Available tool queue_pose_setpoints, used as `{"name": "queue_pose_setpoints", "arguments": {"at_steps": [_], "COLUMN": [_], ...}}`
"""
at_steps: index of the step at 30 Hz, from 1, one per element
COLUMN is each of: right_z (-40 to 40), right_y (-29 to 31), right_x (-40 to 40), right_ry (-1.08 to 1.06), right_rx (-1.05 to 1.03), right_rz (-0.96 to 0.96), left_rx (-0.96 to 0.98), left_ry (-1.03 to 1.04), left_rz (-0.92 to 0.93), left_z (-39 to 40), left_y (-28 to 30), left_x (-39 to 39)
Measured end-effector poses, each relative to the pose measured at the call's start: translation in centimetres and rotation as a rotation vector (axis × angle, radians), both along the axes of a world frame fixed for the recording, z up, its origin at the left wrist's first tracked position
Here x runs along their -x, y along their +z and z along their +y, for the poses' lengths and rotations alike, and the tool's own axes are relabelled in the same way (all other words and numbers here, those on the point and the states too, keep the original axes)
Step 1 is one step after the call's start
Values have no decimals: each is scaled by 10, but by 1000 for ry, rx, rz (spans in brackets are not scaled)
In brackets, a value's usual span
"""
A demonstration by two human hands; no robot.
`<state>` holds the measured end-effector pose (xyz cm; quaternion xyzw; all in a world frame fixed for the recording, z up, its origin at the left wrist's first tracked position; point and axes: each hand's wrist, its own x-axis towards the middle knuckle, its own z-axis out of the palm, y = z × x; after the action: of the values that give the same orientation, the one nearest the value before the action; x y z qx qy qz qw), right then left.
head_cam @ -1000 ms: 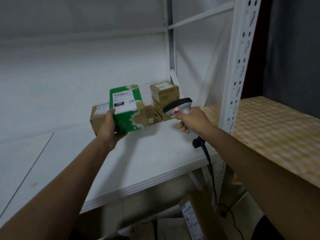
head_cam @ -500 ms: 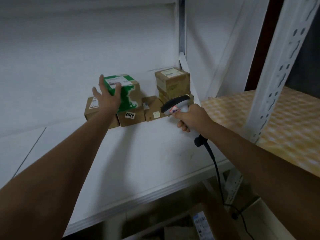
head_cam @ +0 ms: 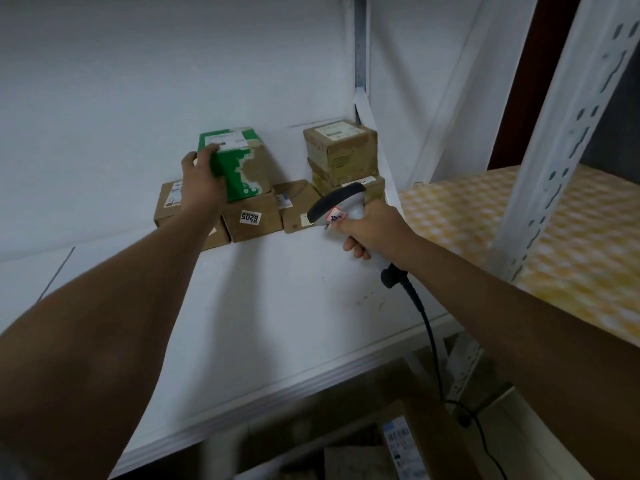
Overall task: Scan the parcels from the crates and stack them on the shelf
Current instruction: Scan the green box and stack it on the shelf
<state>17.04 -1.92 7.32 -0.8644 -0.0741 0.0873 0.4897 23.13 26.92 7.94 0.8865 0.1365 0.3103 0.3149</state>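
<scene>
Right hand (head_cam: 372, 226) keeps a closed grip on the scanner (head_cam: 341, 207), fingers curled round its pale handle, with the dark head aimed left and a little up toward the row of parcels. A red-and-white sticker sits on the side of the head; its writing is too blurred to read. From the handle's base the black cable (head_cam: 429, 334) drops past the front edge of the shelf (head_cam: 277, 306) and runs out of sight near the lower right.

Farther in, the left hand (head_cam: 201, 181) grips the green box (head_cam: 233, 161) at its near left corner, fingers wrapped over the top edge. That hand covers the box's left face, so how far the thumb reaches cannot be told. The green box sits on top of a brown box (head_cam: 252, 216) marked 6205, upright, its white label facing up and its long axis running roughly left to right along the back wall.

Left of the 6205 box lies another brown parcel (head_cam: 171, 206), half hidden behind the wrist. To the right a small box (head_cam: 296, 206) touches the row, and beyond it a stack (head_cam: 341, 155) of brown cartons stands in the back right corner against the white upright; the scanner's head hides its lowest carton in part.

Below the shelf, blurred cartons with a barcode label (head_cam: 403, 448) are cut off at the bottom edge. A yellow chequered surface (head_cam: 485, 220) lies to the right, beyond the perforated post (head_cam: 561, 133).
</scene>
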Motion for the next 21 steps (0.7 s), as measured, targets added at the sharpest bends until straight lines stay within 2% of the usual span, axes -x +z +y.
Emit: {"name": "queue_pose_setpoints", "arguments": {"at_steps": [4,7,11,16,21], "right_z": [-6,-15,-31,-60,-93], "right_y": [1,-1,0,21,52], "right_x": [6,12,35,79,132], "right_ry": [13,23,23,40,40], "right_rx": [40,113,188,350,452], "right_rz": [-40,-87,-114,-176,-213], "left_rx": [50,9,37,-25,248], "left_ry": [12,3,-200,-288,-430], "left_rz": [37,-9,-106,-135,-90], "left_z": [-7,-21,-51,-100,-162], "left_y": [0,-2,-8,-22,-37], "left_x": [3,17,51,120,203]}}
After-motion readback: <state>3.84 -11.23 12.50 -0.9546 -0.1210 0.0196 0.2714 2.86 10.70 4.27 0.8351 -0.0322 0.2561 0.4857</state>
